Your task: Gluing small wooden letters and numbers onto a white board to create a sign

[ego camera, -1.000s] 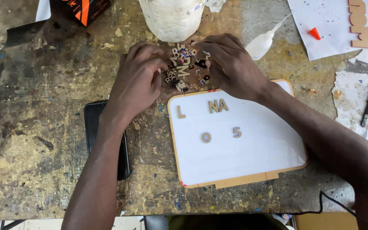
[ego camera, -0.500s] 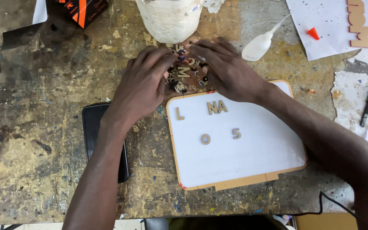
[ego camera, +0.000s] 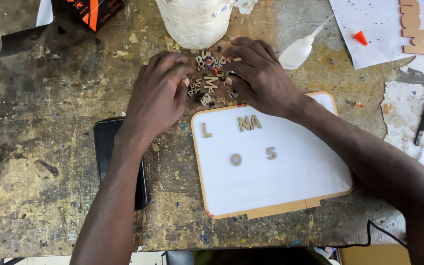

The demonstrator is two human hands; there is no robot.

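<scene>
Worn bench [ego camera: 50, 147]: L hand [ego camera: 160, 91] & R hand [ego camera: 261, 76] loosely curled, flanking letter pile [ego camera: 209, 78] above whiteboard [ego camera: 295, 186] edge.

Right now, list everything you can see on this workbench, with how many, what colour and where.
Small cut-out letters: a loose pile, tan, between the hands.
White board: one, tan-edged, centre right; five tan pieces stuck on it.
Phone: one, black, partly under the left forearm.
Tub: one, whitish, top centre.
Glue bottle: one, white, right of the pile.
Paper sheet: one, white, top right, with an orange cap and a tan cut-out.
Box: one, black and orange, top left.
Workbench: one, stained brown.
Left hand: on the pile.
Right hand: on the pile.
</scene>
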